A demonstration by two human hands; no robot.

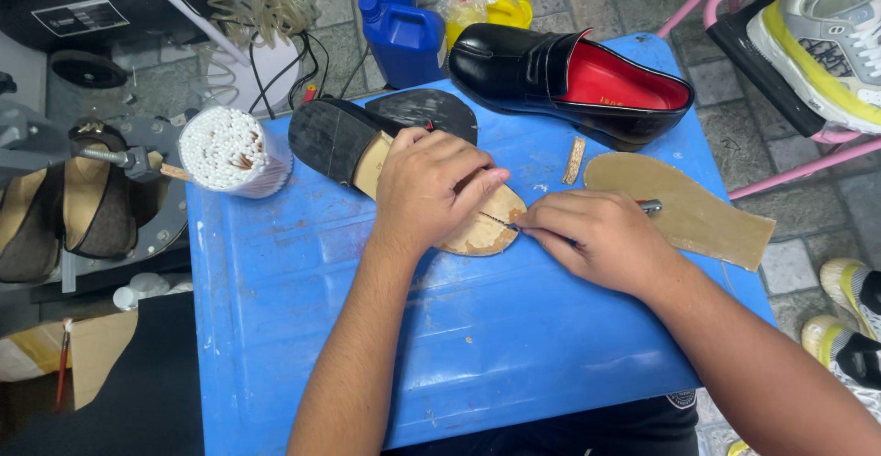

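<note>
Left hand [431, 185] is pressed flat over an upturned shoe [367, 149], sole up on the blue tabletop [303, 328], fingers spread across the tan leather sole, likely to keep it from shifting under the blade. Right hand [601, 236] is closed tight around a small knife [642, 206]: metal butt poking out past the knuckles, thin tip meeting the worn edge of the sole near the toe, just beside the left fingertips. That wrist lies low on the tabletop, forearm angled in from the right, which looks like bracing for fine control.

Beside the right hand lies a cut-out tan insole piece [684, 208]; a black loafer [569, 80] with red lining sits behind it, well apart. A loose dark rubber half-sole [431, 112] rests behind the shoe, and a tub of cotton swabs [229, 151] stands at the tabletop's left edge.
</note>
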